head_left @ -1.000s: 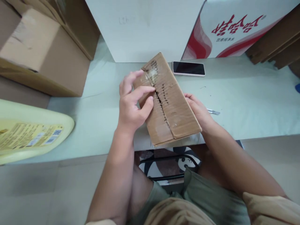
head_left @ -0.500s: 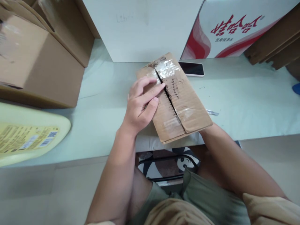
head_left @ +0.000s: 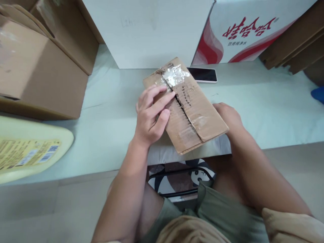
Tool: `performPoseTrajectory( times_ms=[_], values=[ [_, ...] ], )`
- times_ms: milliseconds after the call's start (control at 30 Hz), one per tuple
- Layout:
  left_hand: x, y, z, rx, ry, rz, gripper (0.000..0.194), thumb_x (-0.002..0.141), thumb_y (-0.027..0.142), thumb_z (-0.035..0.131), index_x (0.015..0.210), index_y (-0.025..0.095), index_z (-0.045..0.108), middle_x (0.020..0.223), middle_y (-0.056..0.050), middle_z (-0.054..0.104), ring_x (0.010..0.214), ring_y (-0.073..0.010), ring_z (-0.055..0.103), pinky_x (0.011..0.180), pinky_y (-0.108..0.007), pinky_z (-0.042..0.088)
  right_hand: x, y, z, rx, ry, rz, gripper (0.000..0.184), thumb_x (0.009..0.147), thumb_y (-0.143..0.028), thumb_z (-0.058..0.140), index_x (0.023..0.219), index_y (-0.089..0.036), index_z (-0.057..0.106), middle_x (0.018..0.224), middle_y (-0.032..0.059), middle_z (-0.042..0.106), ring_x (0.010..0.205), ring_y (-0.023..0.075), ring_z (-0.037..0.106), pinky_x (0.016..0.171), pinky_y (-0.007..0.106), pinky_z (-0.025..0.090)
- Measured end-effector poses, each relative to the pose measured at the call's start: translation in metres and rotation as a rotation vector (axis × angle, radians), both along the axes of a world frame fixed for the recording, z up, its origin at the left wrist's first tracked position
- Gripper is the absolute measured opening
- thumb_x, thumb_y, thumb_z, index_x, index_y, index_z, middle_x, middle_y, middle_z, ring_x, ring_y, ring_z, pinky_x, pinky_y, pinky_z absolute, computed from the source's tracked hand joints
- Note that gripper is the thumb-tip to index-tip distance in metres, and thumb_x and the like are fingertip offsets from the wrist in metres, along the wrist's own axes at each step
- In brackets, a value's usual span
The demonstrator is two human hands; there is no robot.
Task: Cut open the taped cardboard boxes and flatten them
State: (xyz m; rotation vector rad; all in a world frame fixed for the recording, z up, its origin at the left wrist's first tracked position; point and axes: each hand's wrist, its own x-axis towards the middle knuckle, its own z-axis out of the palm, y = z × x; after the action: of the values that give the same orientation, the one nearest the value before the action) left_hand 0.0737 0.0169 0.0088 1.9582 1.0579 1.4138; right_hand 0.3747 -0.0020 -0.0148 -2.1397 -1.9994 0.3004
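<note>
A small brown cardboard box (head_left: 189,111), tilted toward me, is at the table's near edge. Shiny clear tape clings to its top, and a narrow slit runs along the seam between its flaps. My left hand (head_left: 153,114) grips the box on its left side, thumb and fingers bent over the top and the index fingertip at the slit. Beside the box's right side is my right hand (head_left: 229,116), its fingers mostly hidden by the box and the hand itself. What it holds, if anything, does not show.
A phone (head_left: 204,75) lies behind the box on the pale table cover (head_left: 106,135). White cartons (head_left: 157,37) stand at the back. Large brown boxes (head_left: 58,74) and a yellow jug (head_left: 32,148) are on the left; folded cardboard (head_left: 291,44) stands at right.
The box turned to show more of its top, then settled slightly lower. My left hand moved right with it. My right hand went behind the box, then came out rightward, where the metal blade had shown.
</note>
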Motion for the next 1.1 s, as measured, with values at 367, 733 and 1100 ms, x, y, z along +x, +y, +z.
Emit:
performPoseTrajectory(
  times_ms=[367,733,1100],
  values=[
    [0.027,0.004,-0.006,0.274,0.096,0.125,0.033,0.096,0.041,0.053,0.110,0.030,0.080,0.124,-0.008,0.079,0.133,-0.0378,0.063,0.123,-0.061,0.040,0.021,-0.017,-0.004,-0.075,0.049,0.157,0.025,0.096,-0.033,0.053,0.105,-0.022,0.074,0.111,0.0154,0.076,0.110,0.0354,0.070,0.089,0.045,0.055],
    [0.046,0.013,-0.006,0.300,0.103,0.139,0.037,0.096,0.036,0.045,0.106,0.027,0.079,0.115,-0.010,0.079,0.120,-0.0366,0.064,0.117,-0.059,0.043,0.022,-0.016,0.022,0.777,0.721,0.017,0.031,0.108,-0.058,0.056,0.124,-0.031,0.056,0.103,0.0033,0.071,0.087,0.0229,0.075,0.073,0.038,0.057],
    [0.052,0.011,-0.001,0.402,0.188,0.231,0.033,0.096,0.033,0.043,0.095,0.025,0.075,0.101,-0.007,0.081,0.098,-0.0310,0.070,0.096,-0.052,0.048,0.010,-0.028,0.034,0.991,1.127,0.144,0.025,0.105,-0.056,0.066,0.123,-0.040,0.059,0.094,-0.0008,0.073,0.081,0.0199,0.073,0.060,0.032,0.062]
  ],
)
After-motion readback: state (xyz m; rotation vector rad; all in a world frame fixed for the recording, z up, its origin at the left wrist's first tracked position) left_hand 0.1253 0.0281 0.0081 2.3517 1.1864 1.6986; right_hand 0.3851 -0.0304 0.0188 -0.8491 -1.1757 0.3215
